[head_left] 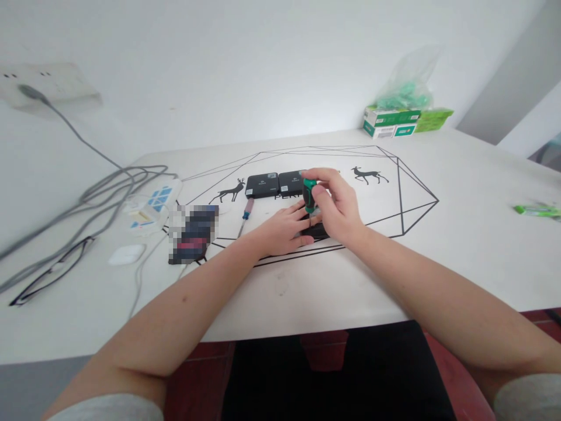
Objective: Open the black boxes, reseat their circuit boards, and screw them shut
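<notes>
My right hand [335, 202] grips a green and black screwdriver [309, 193] by its handle, held upright with the shaft pointing down. Beneath it lies a black device [316, 230], mostly covered by my hands. My left hand [287, 229] rests flat on the device's left side, fingers stretched out beside the screwdriver shaft. Whether the tip sits in a screw is too small to tell. Just behind, two flat black boxes [262, 185] with small labels lie side by side. A second screwdriver [248, 209] with a blue and reddish handle lies to the left of my left hand.
On the left are a blurred-out phone-like object [194, 235], glasses [52, 272], a white mouse-shaped item [127, 254], a power strip [158, 202] and coiled grey cables [109, 175]. Green and white boxes [392, 120] with a plastic bag [407, 82] stand at the back right. A green packet [537, 209] lies far right.
</notes>
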The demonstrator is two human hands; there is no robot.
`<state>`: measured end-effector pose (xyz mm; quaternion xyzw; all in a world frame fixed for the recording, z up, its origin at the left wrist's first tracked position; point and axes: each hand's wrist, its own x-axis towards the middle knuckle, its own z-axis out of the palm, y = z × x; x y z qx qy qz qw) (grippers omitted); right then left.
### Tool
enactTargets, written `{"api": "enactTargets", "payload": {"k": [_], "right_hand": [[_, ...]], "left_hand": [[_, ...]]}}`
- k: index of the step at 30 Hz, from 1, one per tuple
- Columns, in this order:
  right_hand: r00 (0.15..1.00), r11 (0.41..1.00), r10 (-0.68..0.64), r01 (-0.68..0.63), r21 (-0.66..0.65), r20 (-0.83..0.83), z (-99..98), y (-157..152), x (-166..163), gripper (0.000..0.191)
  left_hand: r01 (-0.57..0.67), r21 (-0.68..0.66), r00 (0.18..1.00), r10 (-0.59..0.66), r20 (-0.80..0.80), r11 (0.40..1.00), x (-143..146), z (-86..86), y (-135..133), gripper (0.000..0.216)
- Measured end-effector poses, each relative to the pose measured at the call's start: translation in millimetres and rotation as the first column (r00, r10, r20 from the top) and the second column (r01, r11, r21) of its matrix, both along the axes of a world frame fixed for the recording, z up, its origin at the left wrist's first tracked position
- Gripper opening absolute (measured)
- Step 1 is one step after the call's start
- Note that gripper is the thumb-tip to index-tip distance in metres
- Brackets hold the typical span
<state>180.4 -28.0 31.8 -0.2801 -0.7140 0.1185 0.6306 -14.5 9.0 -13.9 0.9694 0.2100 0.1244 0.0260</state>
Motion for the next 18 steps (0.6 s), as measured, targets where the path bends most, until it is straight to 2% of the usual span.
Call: {"api": "enactTargets", "payload": {"k": [2, 6, 10, 13, 16, 18], "right_hand": [[0.999, 0.998, -0.045, 0.045, 0.049, 0.012, 2.3, 1.6, -0.1, 0.017], [0.995, 0.993, -0.095, 0.091, 0.076, 0.042, 1.2, 2.7, -0.5, 0.025], [0.999, 0.998, -0.033, 0.034, 0.051, -0.021, -5.0, 0.0, -1.6, 0.031], [0.999, 0.997, 0.002, 0.001, 0.08, -0.037, -5.1, -0.2, -2.2, 0.029], [0.997, 0.99, -0.074, 0.075, 0.123, -0.014, -3.2, 2.8, -2.3, 0.016], [0.994, 0.988, -0.107, 0.105, 0.114, 0.012, -3.9, 5.4, -2.5, 0.025]], "left_hand": [[0.016, 0.005, 1.0, -0.016, 0.01, 1.0, -0.2, 0.3, 0.2, 0.052], [0.049, 0.008, 0.998, -0.049, 0.034, 0.999, -0.6, 0.3, 1.1, 0.051], [0.054, 0.017, 0.998, -0.054, 0.035, 0.998, -0.1, 0.7, 1.7, 0.052], [0.038, 0.028, 0.999, -0.039, 0.016, 0.999, 0.3, 0.3, 1.8, 0.049], [0.058, 0.045, 0.997, -0.06, 0.047, 0.997, 0.0, -1.2, 2.1, 0.049], [0.069, 0.053, 0.995, -0.073, 0.068, 0.996, -0.5, -2.3, 2.6, 0.049]]}}
